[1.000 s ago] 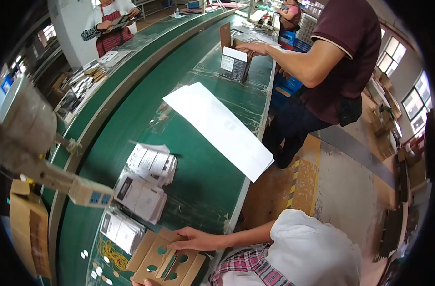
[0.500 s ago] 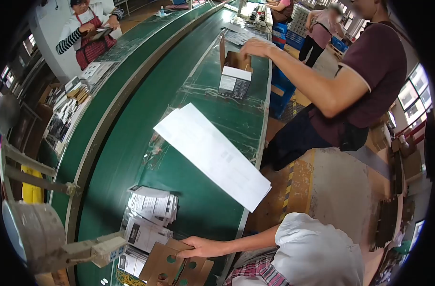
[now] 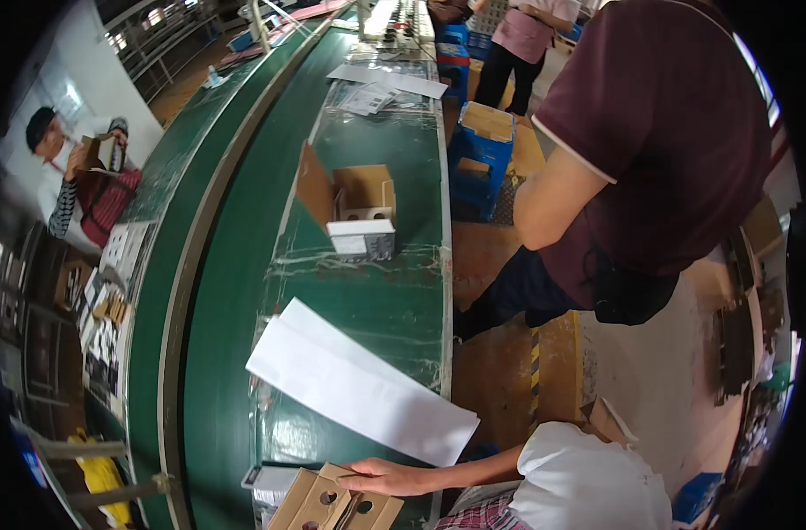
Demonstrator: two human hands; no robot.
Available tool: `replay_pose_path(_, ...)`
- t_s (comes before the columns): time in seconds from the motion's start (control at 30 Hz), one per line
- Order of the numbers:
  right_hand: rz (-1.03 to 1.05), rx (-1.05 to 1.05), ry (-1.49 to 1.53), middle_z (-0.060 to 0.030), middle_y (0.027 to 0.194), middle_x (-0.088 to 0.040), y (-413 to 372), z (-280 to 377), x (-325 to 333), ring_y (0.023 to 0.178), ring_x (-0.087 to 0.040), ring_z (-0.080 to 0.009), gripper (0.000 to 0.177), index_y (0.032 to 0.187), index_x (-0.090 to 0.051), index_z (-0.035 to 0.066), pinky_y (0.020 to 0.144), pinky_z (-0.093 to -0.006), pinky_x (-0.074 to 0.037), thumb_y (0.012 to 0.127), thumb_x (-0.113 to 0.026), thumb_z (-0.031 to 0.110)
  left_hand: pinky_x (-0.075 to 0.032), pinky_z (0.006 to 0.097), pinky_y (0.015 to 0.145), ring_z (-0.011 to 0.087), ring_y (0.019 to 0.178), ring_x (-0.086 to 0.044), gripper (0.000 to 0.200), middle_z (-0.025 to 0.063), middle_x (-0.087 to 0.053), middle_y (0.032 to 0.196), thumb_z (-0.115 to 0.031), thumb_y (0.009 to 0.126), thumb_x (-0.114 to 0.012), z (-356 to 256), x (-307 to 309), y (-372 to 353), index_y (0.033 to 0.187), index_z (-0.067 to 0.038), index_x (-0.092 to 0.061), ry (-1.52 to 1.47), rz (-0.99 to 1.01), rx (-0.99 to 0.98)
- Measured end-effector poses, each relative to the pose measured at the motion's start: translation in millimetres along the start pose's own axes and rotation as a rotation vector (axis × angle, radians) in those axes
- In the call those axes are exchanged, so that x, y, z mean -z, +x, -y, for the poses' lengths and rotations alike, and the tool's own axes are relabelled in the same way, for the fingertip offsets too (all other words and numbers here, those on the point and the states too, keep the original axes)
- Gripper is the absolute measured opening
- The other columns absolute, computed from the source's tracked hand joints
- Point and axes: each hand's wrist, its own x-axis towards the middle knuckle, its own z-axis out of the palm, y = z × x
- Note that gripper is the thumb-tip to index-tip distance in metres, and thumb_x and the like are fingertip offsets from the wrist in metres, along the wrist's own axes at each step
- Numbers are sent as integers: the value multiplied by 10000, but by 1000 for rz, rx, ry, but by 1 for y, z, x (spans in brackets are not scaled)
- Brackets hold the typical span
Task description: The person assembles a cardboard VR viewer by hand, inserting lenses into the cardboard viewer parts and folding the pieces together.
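My right hand [image 3: 390, 477], reaching in from a white sleeve, grips the top edge of a brown folded cardboard insert [image 3: 372, 511] with round holes. The insert is cut off by the bottom of the view. Just left of it, a stack of printed papers or boxes [image 3: 272, 482] is partly visible. Beyond my hand, long white sheets [image 3: 359, 384] lie overlapping at a slant on the green work surface. Farther along stands an open carton [image 3: 361, 240] with its brown flap up and a holed cardboard piece inside. My left hand is out of view.
A person in a dark maroon shirt [image 3: 650, 141] stands close on the right, beside a blue stool [image 3: 482, 159]. A raised metal rail [image 3: 200, 238] runs along the green belt. Across it, another person [image 3: 90, 190] handles a brown cardboard piece. Papers [image 3: 368, 97] lie farther up.
The view has shifted, bringing the carton and sheets lower. The maroon-shirted person's hand has left the carton. My right hand keeps its hold on the cardboard insert.
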Motion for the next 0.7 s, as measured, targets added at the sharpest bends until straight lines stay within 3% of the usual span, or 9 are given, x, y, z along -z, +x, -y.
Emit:
replay_pose_path(0.2,-16,62,165,1,938,-561,10,7,51,835,-498,-54,460,1322,-443,-13,727,-215,-439,958,-530,253,-502,397,726,268,1003,-560,482,142,-539,1184,-287,921,-576,-24,-71,28,1308,-38,-431,97,-13,-22)
replay_pose_path(0.3,-115,82,144,5,901,-540,8,7,74,734,-448,-51,421,1284,-475,-6,628,-210,-407,955,-526,252,-492,394,750,254,980,-558,452,143,-554,1143,-263,915,-587,-17,-92,44,1282,-30,-462,78,-25,-9)
replay_pose_path(0.4,-205,116,215,-20,940,-570,-3,25,91,770,-492,-60,434,1291,-463,-18,656,-223,-448,953,-531,246,-489,381,744,237,933,-562,398,136,-568,1093,-248,907,-601,-17,-109,53,1220,-16,-518,-23,25,137)
replay_pose_path(0.5,-277,103,168,-46,1007,-592,-13,35,104,829,-532,-73,442,1298,-453,-26,703,-234,-476,951,-534,236,-487,356,744,222,900,-566,317,128,-577,1048,-219,909,-591,3,-94,71,1153,-18,-565,393,148,50)
replay_pose_path(0.6,-340,119,235,-61,1036,-601,-14,26,105,869,-546,-77,442,1305,-446,-30,712,-236,-483,952,-531,222,-482,342,740,223,892,-570,292,129,-583,1060,-204,926,-550,-3,-117,58,1131,3,-578,852,163,-352)
replay_pose_path(0.7,-352,92,207,-41,996,-609,-19,21,95,841,-543,-66,432,1304,-452,-26,704,-232,-484,951,-533,211,-475,349,763,240,923,-568,330,143,-575,1110,-195,928,-533,-3,-116,54,1172,26,-558,140,98,74)
